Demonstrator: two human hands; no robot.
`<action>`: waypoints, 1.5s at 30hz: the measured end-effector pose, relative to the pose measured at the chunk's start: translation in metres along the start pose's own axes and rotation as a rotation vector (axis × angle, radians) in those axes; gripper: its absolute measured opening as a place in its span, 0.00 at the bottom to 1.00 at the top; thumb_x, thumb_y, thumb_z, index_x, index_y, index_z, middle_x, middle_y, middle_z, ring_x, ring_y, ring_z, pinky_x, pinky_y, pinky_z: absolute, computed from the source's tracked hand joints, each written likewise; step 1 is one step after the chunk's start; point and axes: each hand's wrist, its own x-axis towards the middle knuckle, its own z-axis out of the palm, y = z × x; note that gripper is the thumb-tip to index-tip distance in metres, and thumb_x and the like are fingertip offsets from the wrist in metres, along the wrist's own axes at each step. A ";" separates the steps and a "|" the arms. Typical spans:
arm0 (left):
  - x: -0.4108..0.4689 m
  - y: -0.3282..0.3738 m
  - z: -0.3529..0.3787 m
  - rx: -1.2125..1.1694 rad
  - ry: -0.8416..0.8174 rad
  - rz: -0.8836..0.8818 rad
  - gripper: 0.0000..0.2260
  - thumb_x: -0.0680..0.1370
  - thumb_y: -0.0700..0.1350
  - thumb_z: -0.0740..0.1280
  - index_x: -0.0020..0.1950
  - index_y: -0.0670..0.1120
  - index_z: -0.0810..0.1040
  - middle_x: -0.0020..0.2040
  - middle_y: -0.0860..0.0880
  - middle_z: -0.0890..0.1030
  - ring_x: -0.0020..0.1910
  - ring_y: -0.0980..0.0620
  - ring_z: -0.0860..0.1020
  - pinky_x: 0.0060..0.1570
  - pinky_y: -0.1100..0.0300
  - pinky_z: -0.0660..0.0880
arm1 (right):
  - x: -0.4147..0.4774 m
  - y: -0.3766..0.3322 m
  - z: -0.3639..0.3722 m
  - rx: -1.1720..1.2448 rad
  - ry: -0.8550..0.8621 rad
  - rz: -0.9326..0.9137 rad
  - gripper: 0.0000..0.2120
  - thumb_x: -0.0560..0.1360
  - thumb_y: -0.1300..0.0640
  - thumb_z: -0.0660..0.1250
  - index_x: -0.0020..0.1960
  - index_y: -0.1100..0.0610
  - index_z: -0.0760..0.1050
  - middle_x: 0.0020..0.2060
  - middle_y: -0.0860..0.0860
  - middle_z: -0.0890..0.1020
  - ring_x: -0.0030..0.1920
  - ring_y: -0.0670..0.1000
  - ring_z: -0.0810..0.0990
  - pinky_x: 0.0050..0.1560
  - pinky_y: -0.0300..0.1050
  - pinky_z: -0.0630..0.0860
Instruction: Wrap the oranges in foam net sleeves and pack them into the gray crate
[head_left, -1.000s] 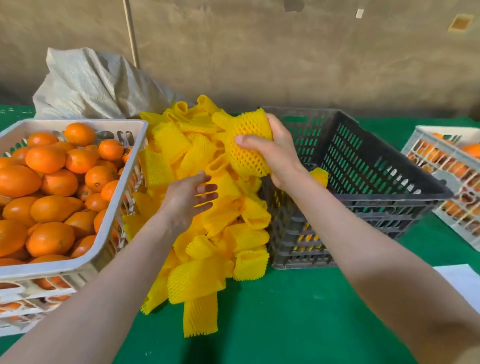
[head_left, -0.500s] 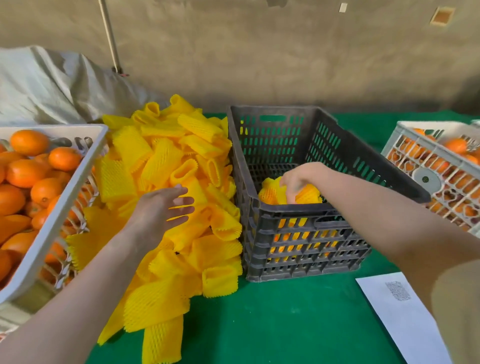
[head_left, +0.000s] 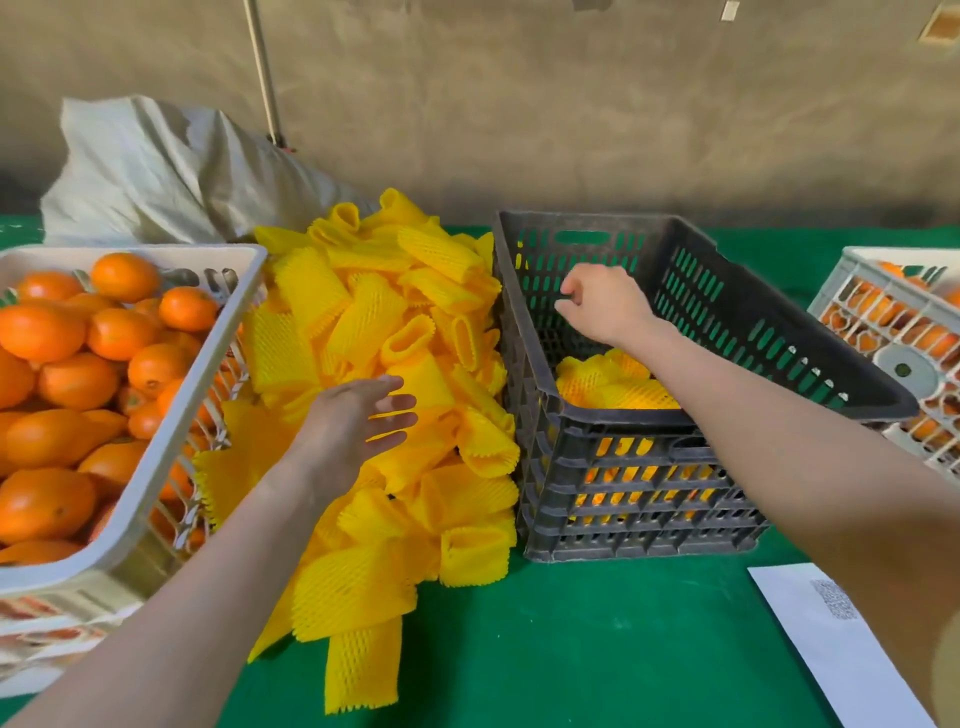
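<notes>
Green cloth covers the worktop (head_left: 597, 649), and a white paper (head_left: 831, 639) lies on it. The left hand (head_left: 358, 421) hovers flat and open over the pile of yellow foam net sleeves (head_left: 374, 312). I think it must grab one sleeve next, then one of the oranges (head_left: 78, 379) from the white crate (head_left: 204, 364). Wrapped oranges (head_left: 613, 384) sit in the gray crate (head_left: 597, 415). The right hand (head_left: 602, 306) hangs above them, loose, holding nothing. Behind are a gray sack (head_left: 156, 176) and a bare brown wall (head_left: 571, 104).

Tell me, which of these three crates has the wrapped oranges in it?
The dark gray crate in the middle; the white crates on either side hold bare oranges.
</notes>
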 end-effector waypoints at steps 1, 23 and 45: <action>-0.001 0.002 -0.002 -0.009 -0.001 0.006 0.07 0.80 0.44 0.62 0.52 0.43 0.78 0.44 0.45 0.82 0.43 0.46 0.81 0.48 0.53 0.76 | -0.004 -0.018 -0.007 0.126 0.189 -0.048 0.10 0.76 0.54 0.65 0.50 0.59 0.78 0.46 0.55 0.83 0.48 0.55 0.80 0.50 0.44 0.74; -0.041 0.017 -0.085 -0.148 0.092 0.005 0.12 0.80 0.44 0.63 0.61 0.40 0.74 0.51 0.43 0.80 0.46 0.46 0.81 0.43 0.54 0.77 | -0.080 -0.173 0.057 0.395 0.223 -0.326 0.09 0.78 0.62 0.60 0.55 0.64 0.74 0.43 0.62 0.81 0.43 0.64 0.79 0.40 0.52 0.68; -0.058 0.054 -0.160 0.033 0.131 0.316 0.09 0.80 0.49 0.64 0.48 0.45 0.80 0.41 0.46 0.81 0.37 0.50 0.78 0.38 0.57 0.75 | -0.090 -0.294 0.015 0.722 0.056 -0.458 0.06 0.73 0.65 0.69 0.50 0.60 0.78 0.44 0.45 0.78 0.48 0.43 0.75 0.48 0.23 0.66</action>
